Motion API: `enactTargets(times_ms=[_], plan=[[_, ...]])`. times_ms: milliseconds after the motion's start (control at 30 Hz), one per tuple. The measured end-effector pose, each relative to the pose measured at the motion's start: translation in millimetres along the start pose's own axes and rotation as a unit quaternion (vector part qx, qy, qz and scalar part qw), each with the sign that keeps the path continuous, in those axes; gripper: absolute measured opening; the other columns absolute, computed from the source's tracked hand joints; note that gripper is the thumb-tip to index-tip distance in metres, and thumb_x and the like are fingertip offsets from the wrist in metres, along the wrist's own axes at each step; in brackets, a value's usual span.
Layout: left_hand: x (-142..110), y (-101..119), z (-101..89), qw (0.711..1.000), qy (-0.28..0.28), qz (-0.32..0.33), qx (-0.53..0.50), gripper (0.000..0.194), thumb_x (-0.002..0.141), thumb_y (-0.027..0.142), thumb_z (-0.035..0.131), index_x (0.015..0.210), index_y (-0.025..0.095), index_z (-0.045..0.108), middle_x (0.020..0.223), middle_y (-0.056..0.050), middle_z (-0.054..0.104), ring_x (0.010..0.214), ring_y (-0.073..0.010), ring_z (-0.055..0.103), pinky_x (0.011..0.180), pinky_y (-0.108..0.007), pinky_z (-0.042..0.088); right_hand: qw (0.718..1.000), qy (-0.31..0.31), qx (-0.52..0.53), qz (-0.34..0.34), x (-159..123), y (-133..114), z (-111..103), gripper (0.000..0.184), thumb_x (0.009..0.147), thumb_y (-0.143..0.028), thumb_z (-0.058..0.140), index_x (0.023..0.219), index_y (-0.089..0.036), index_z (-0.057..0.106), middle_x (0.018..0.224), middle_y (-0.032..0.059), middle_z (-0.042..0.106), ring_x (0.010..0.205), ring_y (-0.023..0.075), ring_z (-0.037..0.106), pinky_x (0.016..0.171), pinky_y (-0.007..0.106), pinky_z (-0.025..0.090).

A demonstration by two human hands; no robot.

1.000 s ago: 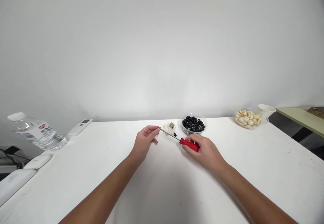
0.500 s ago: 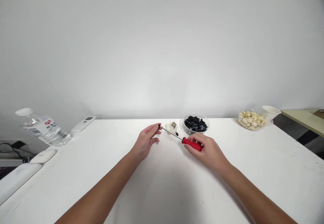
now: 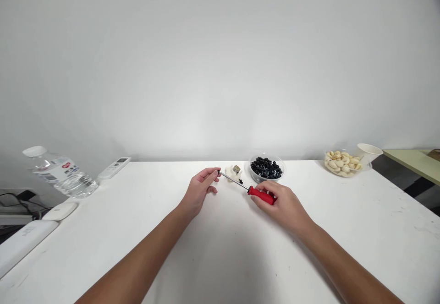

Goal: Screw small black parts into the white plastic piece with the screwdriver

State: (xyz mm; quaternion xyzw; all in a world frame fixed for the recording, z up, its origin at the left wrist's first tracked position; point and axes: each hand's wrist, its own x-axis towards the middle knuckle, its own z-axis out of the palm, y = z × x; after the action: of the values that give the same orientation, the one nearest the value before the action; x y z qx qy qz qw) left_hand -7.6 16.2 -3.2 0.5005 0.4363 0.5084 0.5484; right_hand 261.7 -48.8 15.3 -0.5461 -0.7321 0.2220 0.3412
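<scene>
Screwdriver (image 3: 250,191), likely stiff, is best held where right hand (image 3: 283,203) curls round its handle (image 3: 263,196), left hand (image 3: 198,189) pinching a black piece (image 3: 218,171).

I have room across the bench (image 3: 144,208) between left hand (image 3: 197,190) and bottle (image 3: 67,173). The bowl (image 3: 261,180) blocks me beyond the right hand (image 3: 280,202).

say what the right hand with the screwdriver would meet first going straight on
Likely the small black piece pinched in the left hand; the tip of the screwdriver looks close to it, though depth is unclear.
</scene>
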Motion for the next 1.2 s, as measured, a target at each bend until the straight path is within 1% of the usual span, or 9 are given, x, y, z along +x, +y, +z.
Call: enactTargets(times_ms=[267,433,533,633,733,867,1067,1133,1200], plan=[[1,0,0.3,0.998,0.015,0.041,0.040,0.036,0.087,0.045,0.076,0.113,0.020,0.075,0.103,-0.008,0.065,0.097,-0.0220,0.057,0.060,-0.026,0.053,1.000,-0.020,-0.003,-0.014,1,3,-5,0.025,0.100,-0.047,0.057,0.107,-0.032,0.076,0.097,0.0017,0.072,0.084,0.0216,0.065,0.072,0.034,0.045],[0,1,1.7,0.997,0.023,0.052,0.057,0.035,0.086,0.045,0.077,0.110,0.020,0.076,0.099,-0.007,0.064,0.088,-0.0194,0.057,0.060,-0.026,0.053,1.000,-0.006,0.013,-0.009,1,0,-6,0.028,0.103,-0.045,0.050,0.106,-0.032,0.075,0.101,0.0010,0.073,0.088,0.0211,0.066,0.076,0.034,0.047],[0,1,0.9,0.996,0.023,0.051,0.064,0.035,0.085,0.045,0.077,0.110,0.020,0.076,0.097,-0.006,0.064,0.086,-0.0186,0.057,0.060,-0.026,0.053,0.999,-0.014,0.023,0.018,0,-2,-7,0.020,0.094,-0.042,0.062,0.106,-0.029,0.070,0.099,0.0008,0.072,0.082,0.0215,0.065,0.071,0.032,0.047],[1,0,-1.5,0.996,0.014,0.043,0.072,0.036,0.087,0.046,0.075,0.113,0.021,0.075,0.101,-0.007,0.064,0.085,-0.0179,0.058,0.063,-0.027,0.054,0.998,-0.048,0.031,0.028,0,-1,-8,0.030,0.082,-0.026,0.066,0.112,-0.029,0.064,0.095,-0.0014,0.070,0.069,0.0181,0.060,0.060,0.028,0.043],[2,-1,-3.9,0.997,0.002,0.035,0.069,0.036,0.088,0.047,0.075,0.113,0.021,0.075,0.102,-0.006,0.064,0.081,-0.0166,0.057,0.064,-0.028,0.054,0.997,-0.066,0.030,0.000,1,3,-8,0.038,0.076,-0.016,0.060,0.112,-0.029,0.062,0.097,-0.0019,0.068,0.069,0.0167,0.058,0.059,0.026,0.041],[4,-2,-5.2,0.998,-0.009,0.035,0.059,0.036,0.087,0.046,0.076,0.112,0.021,0.074,0.101,-0.006,0.064,0.086,-0.0181,0.058,0.065,-0.027,0.054,0.998,-0.035,-0.001,-0.047,4,10,-8,0.036,0.075,-0.014,0.059,0.109,-0.027,0.064,0.100,-0.0003,0.068,0.076,0.0182,0.060,0.065,0.028,0.044],[4,0,-6.5,0.998,-0.011,0.042,0.041,0.036,0.085,0.046,0.077,0.111,0.021,0.074,0.105,-0.007,0.063,0.096,-0.0205,0.057,0.065,-0.026,0.055,0.995,0.008,0.007,-0.101,8,20,-14,0.037,0.092,-0.027,0.060,0.126,-0.035,0.072,0.117,0.0047,0.066,0.092,0.0218,0.065,0.076,0.032,0.050],[4,-1,-6.9,0.998,-0.012,0.043,0.036,0.037,0.085,0.046,0.077,0.111,0.020,0.074,0.106,-0.008,0.063,0.097,-0.0209,0.057,0.065,-0.026,0.055,0.995,0.011,0.011,-0.097,8,20,-16,0.038,0.095,-0.033,0.061,0.131,-0.038,0.070,0.114,0.0048,0.065,0.089,0.0210,0.064,0.075,0.032,0.050],[4,-1,-7.1,0.998,-0.013,0.043,0.031,0.038,0.085,0.047,0.077,0.111,0.020,0.074,0.106,-0.008,0.063,0.099,-0.0216,0.056,0.064,-0.026,0.055,0.996,0.016,0.037,-0.080,8,18,-17,0.039,0.093,-0.037,0.066,0.131,-0.034,0.068,0.106,0.0040,0.065,0.085,0.0205,0.063,0.075,0.032,0.050]])
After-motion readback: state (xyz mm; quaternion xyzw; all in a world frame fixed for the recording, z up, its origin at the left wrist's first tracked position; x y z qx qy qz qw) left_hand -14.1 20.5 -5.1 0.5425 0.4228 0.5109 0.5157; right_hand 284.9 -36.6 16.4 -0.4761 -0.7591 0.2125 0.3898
